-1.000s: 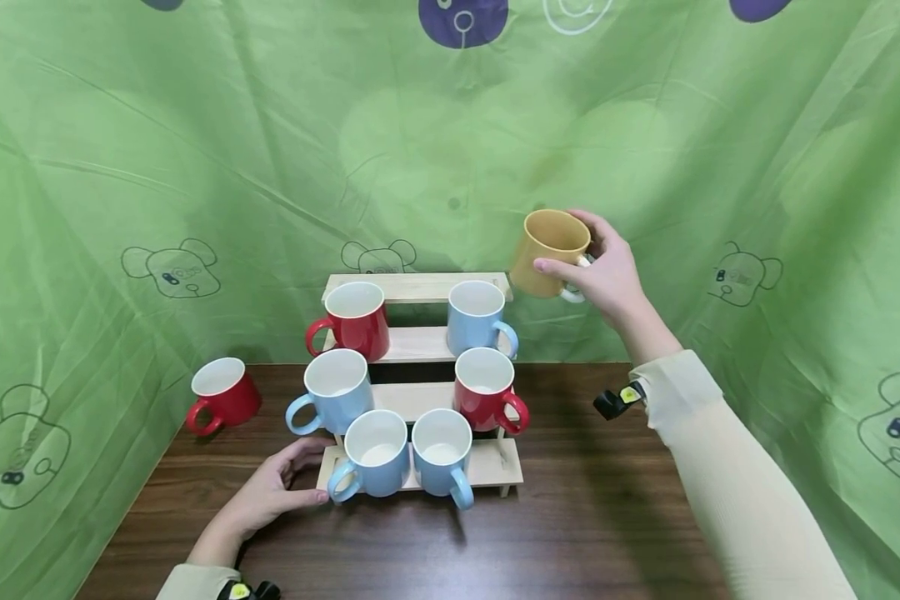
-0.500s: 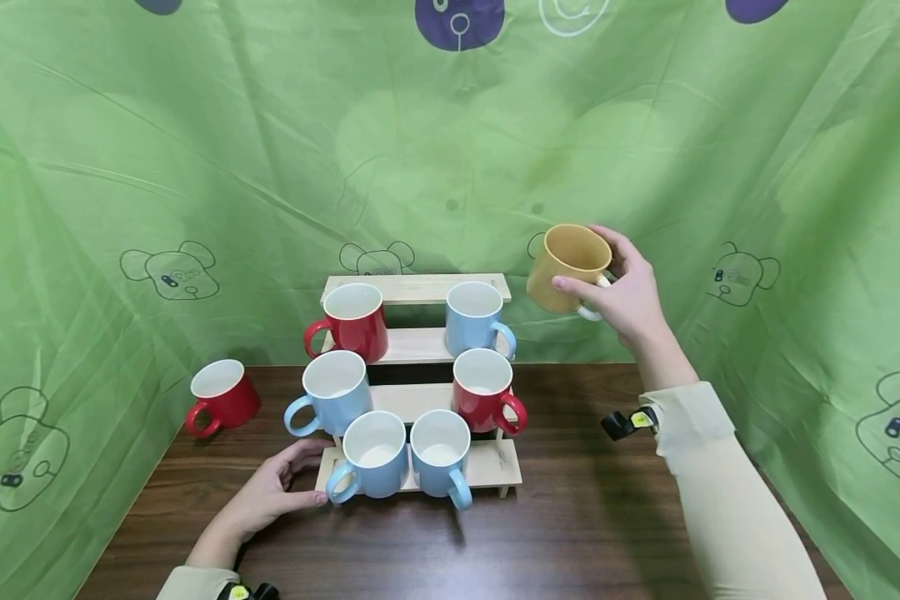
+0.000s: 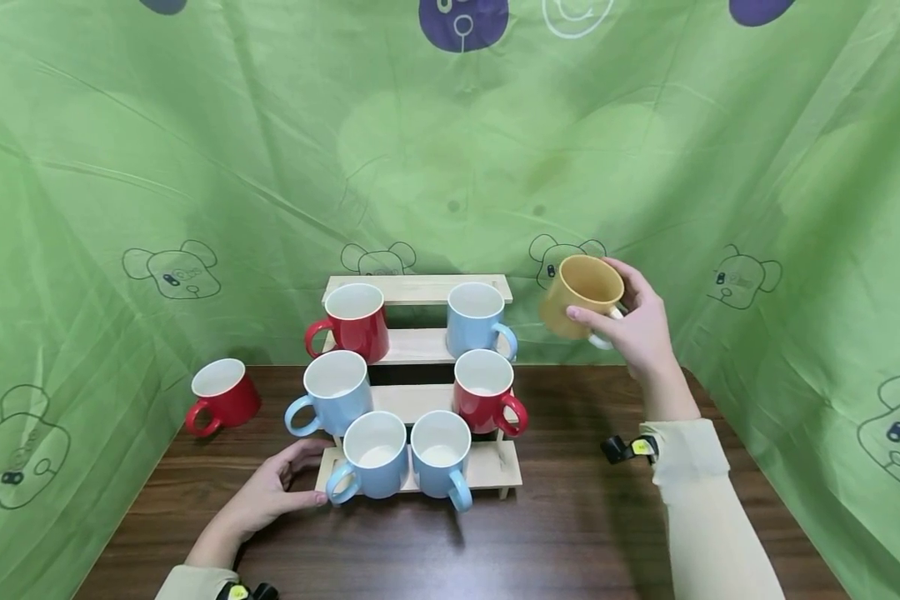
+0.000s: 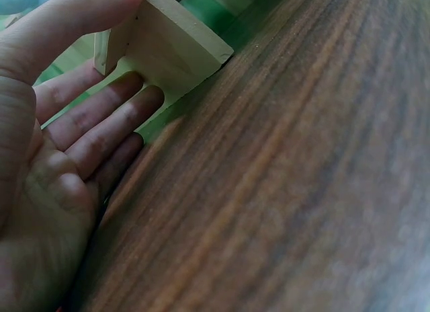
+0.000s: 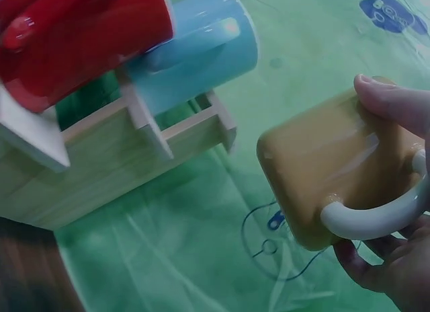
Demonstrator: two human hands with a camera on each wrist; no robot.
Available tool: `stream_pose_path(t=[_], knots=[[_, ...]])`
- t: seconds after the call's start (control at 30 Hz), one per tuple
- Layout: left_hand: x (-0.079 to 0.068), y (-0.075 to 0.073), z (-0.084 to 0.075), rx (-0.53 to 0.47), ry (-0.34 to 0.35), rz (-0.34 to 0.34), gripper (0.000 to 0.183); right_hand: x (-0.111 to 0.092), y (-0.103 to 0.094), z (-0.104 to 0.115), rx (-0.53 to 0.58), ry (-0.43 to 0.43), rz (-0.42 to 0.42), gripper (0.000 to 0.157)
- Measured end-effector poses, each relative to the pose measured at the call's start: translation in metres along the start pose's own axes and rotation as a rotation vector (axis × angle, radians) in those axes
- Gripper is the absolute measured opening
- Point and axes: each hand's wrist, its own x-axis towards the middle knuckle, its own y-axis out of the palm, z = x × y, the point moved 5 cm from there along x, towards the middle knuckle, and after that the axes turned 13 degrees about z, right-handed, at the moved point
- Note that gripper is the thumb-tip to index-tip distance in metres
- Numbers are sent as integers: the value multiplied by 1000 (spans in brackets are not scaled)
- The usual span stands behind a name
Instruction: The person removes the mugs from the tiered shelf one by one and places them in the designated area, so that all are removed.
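My right hand (image 3: 640,323) grips a yellow mug (image 3: 573,292) with a white handle, raised to the right of a stepped wooden rack (image 3: 420,289). In the right wrist view the mug's handle (image 5: 376,221) lies within the curve of the hand, thumb along the side and fingers beneath. My left hand (image 3: 266,493) holds the left end of the rack's lowest step, thumb at the front corner and fingers behind. The left wrist view shows those fingers (image 4: 101,134) against the pale board (image 4: 168,56), low over the table.
On the rack stand several light blue mugs (image 3: 373,458), plus a red mug (image 3: 360,329) upper left and another red mug (image 3: 483,396) lower right. A third red mug (image 3: 228,396) sits on the wooden table (image 3: 555,533) at left. Green cloth (image 3: 450,167) surrounds the table.
My right hand has carried the yellow mug to the right and downward, away from the rack's top. The left hand and the mugs on the rack stay in place.
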Motion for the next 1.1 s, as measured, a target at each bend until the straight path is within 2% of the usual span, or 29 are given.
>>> stream_pose_path(t=[0.23, 0.5, 1.1], knots=[[0, 0, 2, 3, -14, -5, 67, -23, 2, -35, 20, 28, -47, 93], [0, -2, 4, 0, -11, -7, 67, -37, 8, -70, 80, 30, -82, 92], [0, -1, 6, -1, -4, -5, 67, -61, 22, -112, 85, 75, -115, 95]])
